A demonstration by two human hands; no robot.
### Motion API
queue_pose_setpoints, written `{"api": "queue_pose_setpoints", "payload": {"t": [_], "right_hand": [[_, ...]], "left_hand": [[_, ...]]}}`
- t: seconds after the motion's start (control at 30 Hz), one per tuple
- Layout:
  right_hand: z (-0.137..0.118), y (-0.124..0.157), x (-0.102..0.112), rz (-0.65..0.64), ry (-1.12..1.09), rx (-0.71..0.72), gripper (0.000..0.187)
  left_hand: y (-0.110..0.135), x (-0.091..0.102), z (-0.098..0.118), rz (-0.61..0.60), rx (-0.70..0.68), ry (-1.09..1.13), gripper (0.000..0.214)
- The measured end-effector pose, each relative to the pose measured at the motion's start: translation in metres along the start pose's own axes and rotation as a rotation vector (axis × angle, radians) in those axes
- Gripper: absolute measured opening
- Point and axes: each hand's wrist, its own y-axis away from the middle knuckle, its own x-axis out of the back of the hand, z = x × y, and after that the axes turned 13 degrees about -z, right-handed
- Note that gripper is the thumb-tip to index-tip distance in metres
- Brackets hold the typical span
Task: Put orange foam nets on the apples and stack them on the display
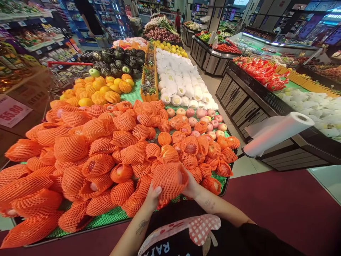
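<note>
Between my two hands, near the front edge of the display, is a large round fruit in an orange foam net [168,180]. My left hand [152,197] grips its left side with the thumb against the net. On the other side my right hand [190,185] is wrapped round it, its fingers mostly behind the net. Part of the fruit's skin shows at the net's opening on the right. Many more fruits in orange foam nets [71,147] lie heaped to the left and behind it. Bare pink apples [201,113] sit just beyond.
Green matting [110,217] lines the display. Farther back are yellow fruits [99,85], dark netted fruits [119,58] and fruits in white foam nets [183,80]. A plastic bag roll [282,133] stands at the right, by another counter [245,99]. A person [178,20] stands far off.
</note>
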Motion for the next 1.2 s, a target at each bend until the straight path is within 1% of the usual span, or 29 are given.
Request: {"api": "queue_pose_setpoints", "payload": {"t": [0.1, 0.13, 0.2, 0.27, 0.33, 0.43, 0.53, 0.6, 0.67, 0.7, 0.73, 0.77, 0.8, 0.83, 0.87, 0.9, 0.93, 1.0, 1.07, 1.13, 1.2], "right_hand": [[-0.002, 0.015, 0.001, -0.065, -0.243, -0.019, 0.082], [-0.002, 0.02, 0.002, -0.082, -0.276, -0.026, 0.082], [-0.002, 0.027, 0.006, -0.096, -0.323, -0.057, 0.076], [0.0, 0.03, 0.011, -0.062, -0.368, -0.078, 0.069], [0.002, 0.031, 0.015, 0.001, -0.415, -0.066, 0.066], [0.003, 0.03, 0.021, 0.102, -0.469, -0.005, 0.065], [-0.003, 0.031, 0.023, 0.173, -0.486, 0.057, 0.064], [-0.01, 0.032, 0.022, 0.157, -0.498, 0.094, 0.07], [-0.018, 0.034, 0.019, 0.102, -0.494, 0.116, 0.081], [-0.021, 0.036, 0.017, 0.087, -0.467, 0.115, 0.086], [-0.024, 0.037, 0.015, 0.093, -0.42, 0.103, 0.089], [-0.026, 0.038, 0.013, 0.12, -0.361, 0.083, 0.091], [-0.026, 0.039, 0.012, 0.155, -0.299, 0.061, 0.09], [-0.026, 0.039, 0.01, 0.188, -0.243, 0.044, 0.087], [-0.024, 0.039, 0.009, 0.215, -0.199, 0.041, 0.084], [-0.021, 0.038, 0.008, 0.228, -0.165, 0.05, 0.079], [-0.019, 0.037, 0.006, 0.223, -0.137, 0.065, 0.075], [-0.015, 0.035, 0.004, 0.18, -0.095, 0.092, 0.066], [-0.015, 0.032, 0.001, 0.149, -0.072, 0.106, 0.057], [-0.019, 0.03, -0.001, 0.185, -0.046, 0.127, 0.053], [-0.024, 0.029, -0.001, 0.251, -0.011, 0.147, 0.056]], "left_hand": [[-0.003, -0.005, 0.003, 0.077, 0.042, 0.064, 0.08], [-0.004, -0.006, 0.004, 0.085, 0.051, 0.048, 0.075], [-0.005, -0.007, 0.011, 0.064, 0.058, 0.006, 0.066], [-0.007, -0.007, 0.021, -0.005, 0.04, -0.065, 0.059], [-0.01, -0.006, 0.035, -0.071, -0.015, -0.183, 0.054], [-0.013, -0.001, 0.054, -0.072, -0.128, -0.344, 0.045], [-0.016, 0.009, 0.059, -0.072, -0.198, -0.316, 0.03], [-0.019, 0.017, 0.054, -0.089, -0.186, -0.273, 0.032], [-0.02, 0.024, 0.048, -0.05, -0.152, -0.27, 0.035], [-0.02, 0.027, 0.047, -0.028, -0.138, -0.267, 0.032], [-0.019, 0.028, 0.048, -0.019, -0.137, -0.257, 0.029], [-0.018, 0.027, 0.05, -0.031, -0.152, -0.25, 0.036], [-0.015, 0.026, 0.053, -0.067, -0.18, -0.256, 0.053], [-0.013, 0.023, 0.057, -0.117, -0.217, -0.283, 0.074], [-0.011, 0.019, 0.062, -0.166, -0.26, -0.334, 0.093], [-0.01, 0.015, 0.066, -0.2, -0.304, -0.399, 0.105], [-0.009, 0.01, 0.068, -0.22, -0.347, -0.463, 0.11], [-0.011, 0.003, 0.069, -0.222, -0.427, -0.553, 0.107], [-0.015, -0.002, 0.066, -0.177, -0.507, -0.63, 0.097], [-0.019, -0.004, 0.062, -0.127, -0.582, -0.747, 0.09], [-0.022, -0.006, 0.06, -0.107, -0.62, -0.883, 0.085]]}}
